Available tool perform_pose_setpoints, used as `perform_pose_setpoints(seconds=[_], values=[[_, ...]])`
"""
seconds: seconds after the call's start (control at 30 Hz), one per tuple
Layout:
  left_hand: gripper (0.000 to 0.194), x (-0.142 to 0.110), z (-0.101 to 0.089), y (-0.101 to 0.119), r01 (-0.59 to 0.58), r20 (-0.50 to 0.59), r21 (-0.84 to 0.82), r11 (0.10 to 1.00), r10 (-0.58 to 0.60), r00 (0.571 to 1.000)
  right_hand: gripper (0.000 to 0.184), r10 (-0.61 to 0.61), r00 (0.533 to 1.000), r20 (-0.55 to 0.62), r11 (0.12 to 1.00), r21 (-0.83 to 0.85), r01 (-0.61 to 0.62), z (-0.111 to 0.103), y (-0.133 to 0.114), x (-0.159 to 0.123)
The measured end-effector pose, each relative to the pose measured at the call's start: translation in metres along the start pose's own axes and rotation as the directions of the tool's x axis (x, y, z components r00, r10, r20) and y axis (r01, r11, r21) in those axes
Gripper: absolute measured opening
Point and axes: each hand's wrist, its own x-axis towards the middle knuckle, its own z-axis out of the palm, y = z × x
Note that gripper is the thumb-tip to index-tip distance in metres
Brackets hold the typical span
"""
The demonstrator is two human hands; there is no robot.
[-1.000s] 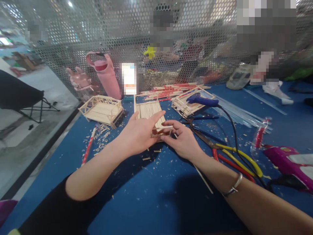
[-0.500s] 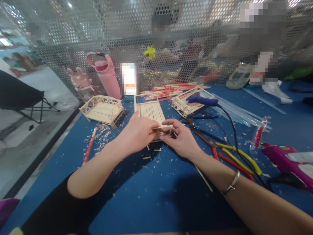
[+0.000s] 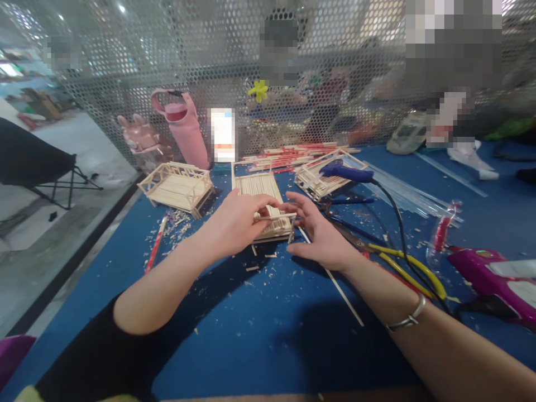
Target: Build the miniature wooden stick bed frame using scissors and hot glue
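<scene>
In the head view, a miniature bed built of thin wooden sticks point(image 3: 256, 187) stands on the blue table, slats running lengthwise and a raised rail at each end. My left hand point(image 3: 237, 223) is closed around its near left side, thumb and fingers pinching the near rail. Beside the near right corner, my right hand point(image 3: 320, 234) has its fingers spread, with nothing between them. Its fingertips hover close to the rail's right end; whether one touches it I cannot tell. A loose thin stick point(image 3: 341, 293) lies under and in front of that hand.
Two more stick models stand left point(image 3: 178, 187) and right point(image 3: 318, 178), a blue-handled glue gun point(image 3: 347, 171) resting on the right one. Yellow-handled pliers point(image 3: 412, 268), a purple tool point(image 3: 489, 279), clear glue sticks point(image 3: 397, 190), a pink bottle point(image 3: 186, 128) and a mesh screen point(image 3: 201, 50) surround them.
My right hand has let go of the bed's near rail, opening its fingers and shifting slightly right. The near right corner now shows. My left hand keeps its hold.
</scene>
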Motion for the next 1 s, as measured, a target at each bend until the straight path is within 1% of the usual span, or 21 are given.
perform_pose_setpoints(seconds=[0.03, 0.07, 0.1, 0.13, 0.17, 0.2, 0.23, 0.27, 0.3, 0.4, 0.5, 0.57, 0.6, 0.67, 0.73, 0.77, 0.8, 0.83, 0.9, 1.0], values=[[0.029, 0.000, -0.001, 0.000, -0.009, 0.002, 0.001, 1.000, 0.009, 1.000, 0.072, -0.015, 0.999, -0.028, 0.999, 0.033, 0.016, -0.003, -0.001, 0.000], [0.030, -0.001, -0.001, 0.000, -0.015, 0.016, 0.005, 1.000, 0.015, 1.000, 0.066, -0.039, 0.995, -0.095, 0.997, 0.060, 0.045, -0.006, -0.002, 0.000], [0.030, -0.001, -0.001, 0.000, -0.021, 0.034, 0.011, 1.000, 0.020, 0.999, 0.056, -0.068, 0.979, -0.191, 0.994, 0.071, 0.083, -0.008, -0.003, 0.000], [0.030, -0.002, -0.001, 0.001, -0.021, 0.052, 0.019, 1.000, 0.020, 0.998, 0.043, -0.093, 0.949, -0.300, 0.992, 0.056, 0.115, -0.009, -0.005, 0.000], [0.031, -0.002, 0.000, 0.001, -0.017, 0.068, 0.029, 0.999, 0.015, 0.998, 0.030, -0.109, 0.909, -0.401, 0.992, 0.019, 0.128, -0.010, -0.006, 0.001], [0.031, -0.002, 0.000, 0.002, -0.013, 0.077, 0.037, 0.999, 0.010, 0.997, 0.018, -0.113, 0.871, -0.478, 0.993, -0.028, 0.113, -0.011, -0.008, 0.001], [0.031, -0.002, 0.001, 0.002, -0.009, 0.080, 0.043, 0.999, 0.006, 0.997, 0.010, -0.107, 0.844, -0.525, 0.994, -0.073, 0.081, -0.011, -0.011, 0.002], [0.031, -0.002, 0.001, 0.003, -0.004, 0.078, 0.047, 0.999, 0.000, 0.997, 0.009, -0.102, 0.830, -0.549, 0.993, -0.111, 0.048, -0.012, -0.013, 0.002], [0.031, -0.002, 0.001, 0.003, -0.001, 0.075, 0.048, 0.999, -0.002, 0.997, 0.010, -0.101, 0.825, -0.556, 0.990, -0.142, 0.026, -0.012, -0.016, 0.002], [0.030, -0.002, -0.001, 0.003, -0.018, 0.072, 0.041, 0.999, 0.015, 0.997, 0.013, -0.145, 0.843, -0.518, 0.973, -0.230, 0.025, -0.012, -0.026, 0.000], [0.033, -0.004, -0.004, 0.002, -0.052, 0.072, 0.013, 0.999, 0.051, 0.996, 0.027, -0.192, 0.854, -0.483, 0.946, -0.324, 0.030, -0.012, -0.037, -0.004], [0.034, -0.005, -0.006, 0.001, -0.067, 0.075, -0.012, 0.998, 0.067, 0.995, 0.035, -0.208, 0.853, -0.479, 0.923, -0.385, 0.009, -0.012, -0.047, -0.008], [0.035, -0.006, -0.007, 0.000, -0.070, 0.078, -0.024, 0.997, 0.072, 0.994, 0.038, -0.211, 0.859, -0.466, 0.907, -0.421, -0.006, -0.011, -0.052, -0.011], [0.038, -0.007, -0.007, -0.002, -0.074, 0.086, -0.045, 0.996, 0.078, 0.993, 0.036, -0.190, 0.912, -0.364, 0.865, -0.502, -0.020, -0.011, -0.061, -0.017], [0.040, -0.007, -0.007, -0.004, -0.075, 0.092, -0.060, 0.995, 0.081, 0.992, 0.024, -0.145, 0.967, -0.210, 0.813, -0.582, -0.005, -0.010, -0.067, -0.023], [0.041, -0.006, -0.007, -0.005, -0.074, 0.096, -0.066, 0.995, 0.080, 0.992, 0.018, -0.123, 0.983, -0.139, 0.787, -0.617, 0.011, -0.010, -0.068, -0.026], [0.042, -0.006, -0.008, -0.006, -0.069, 0.098, -0.072, 0.995, 0.076, 0.992, 0.016, -0.108, 0.990, -0.085, 0.759, -0.650, 0.027, -0.010, -0.068, -0.029], [0.043, -0.006, -0.008, -0.006, -0.062, 0.101, -0.076, 0.995, 0.070, 0.992, 0.018, -0.105, 0.993, -0.054, 0.731, -0.681, 0.040, -0.010, -0.067, -0.031], [0.044, -0.006, -0.008, -0.007, -0.055, 0.102, -0.085, 0.995, 0.064, 0.993, 0.020, -0.086, 0.996, -0.024, 0.666, -0.745, 0.040, -0.011, -0.064, -0.034], [0.044, -0.006, -0.007, -0.008, -0.072, 0.097, -0.096, 0.993, 0.081, 0.992, 0.020, -0.024, 1.000, 0.011, 0.569, -0.822, 0.023, -0.012, -0.058, -0.035]])
